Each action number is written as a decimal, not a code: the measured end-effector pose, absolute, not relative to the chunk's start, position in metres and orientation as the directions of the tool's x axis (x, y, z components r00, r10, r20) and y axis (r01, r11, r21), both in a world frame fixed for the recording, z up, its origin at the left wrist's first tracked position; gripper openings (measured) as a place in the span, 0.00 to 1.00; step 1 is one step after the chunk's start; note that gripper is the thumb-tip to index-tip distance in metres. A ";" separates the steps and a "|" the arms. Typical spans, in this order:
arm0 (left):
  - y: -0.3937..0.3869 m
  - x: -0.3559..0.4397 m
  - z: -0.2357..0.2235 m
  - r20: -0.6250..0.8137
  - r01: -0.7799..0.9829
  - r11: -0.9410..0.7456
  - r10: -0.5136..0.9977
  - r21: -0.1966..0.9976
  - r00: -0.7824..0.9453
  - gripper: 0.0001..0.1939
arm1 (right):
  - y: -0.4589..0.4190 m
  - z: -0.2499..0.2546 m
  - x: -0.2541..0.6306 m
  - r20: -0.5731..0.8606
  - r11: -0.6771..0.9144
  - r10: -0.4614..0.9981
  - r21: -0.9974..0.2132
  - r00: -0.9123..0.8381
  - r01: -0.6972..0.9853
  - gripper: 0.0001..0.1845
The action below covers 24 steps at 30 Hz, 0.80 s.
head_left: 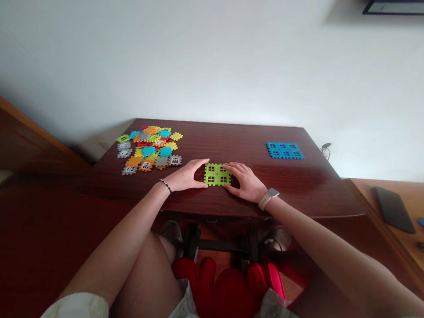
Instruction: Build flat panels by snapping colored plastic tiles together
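Observation:
A flat green square of interlocking window tiles (217,174) lies on the brown table, near its front edge. At its left side, my left hand (187,174) spans the panel, with fingertips at the upper left corner and the thumb at the lower left. My right hand (247,183) grips the opposite side, its fingers lying over the upper right part and its thumb by the lower right edge. Both hands rest low at the tabletop.
Several loose puzzle tiles (151,145) in mixed colours are heaped on the table's left. A joined blue tile panel (284,151) lies toward the back right. Beyond the right edge, a dark flat device (393,209) sits on a lighter wooden surface. A wall stands behind.

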<state>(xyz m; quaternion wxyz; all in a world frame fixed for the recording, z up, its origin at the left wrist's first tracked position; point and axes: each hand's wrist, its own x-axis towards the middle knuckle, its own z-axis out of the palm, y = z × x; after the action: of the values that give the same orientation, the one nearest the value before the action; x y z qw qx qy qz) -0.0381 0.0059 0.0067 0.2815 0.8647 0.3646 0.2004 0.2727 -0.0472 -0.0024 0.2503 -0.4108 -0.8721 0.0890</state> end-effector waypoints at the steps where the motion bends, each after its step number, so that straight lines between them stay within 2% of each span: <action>1: 0.006 -0.039 0.007 0.141 0.514 -0.575 0.741 0.636 0.656 0.49 | -0.047 -0.003 0.273 0.362 0.643 0.764 -0.360 -0.534 0.676 0.38; 10: 0.011 -0.040 0.007 0.140 0.515 -0.558 0.755 0.650 0.641 0.50 | -0.046 -0.003 0.271 0.359 0.649 0.759 -0.338 -0.544 0.682 0.34; 16: 0.010 -0.038 0.005 0.161 0.521 -0.564 0.762 0.641 0.627 0.47 | -0.042 -0.003 0.270 0.357 0.666 0.744 -0.333 -0.564 0.667 0.30; 24: 0.006 -0.035 0.007 0.169 0.529 -0.594 0.746 0.606 0.645 0.43 | -0.044 -0.001 0.268 0.359 0.659 0.751 -0.343 -0.554 0.670 0.30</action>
<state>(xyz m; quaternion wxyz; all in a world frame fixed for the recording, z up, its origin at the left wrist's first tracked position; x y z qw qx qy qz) -0.0355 0.0058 0.0073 0.2611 0.8684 0.3670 0.2074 0.2679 -0.0440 -0.0007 0.2431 -0.4047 -0.8776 0.0830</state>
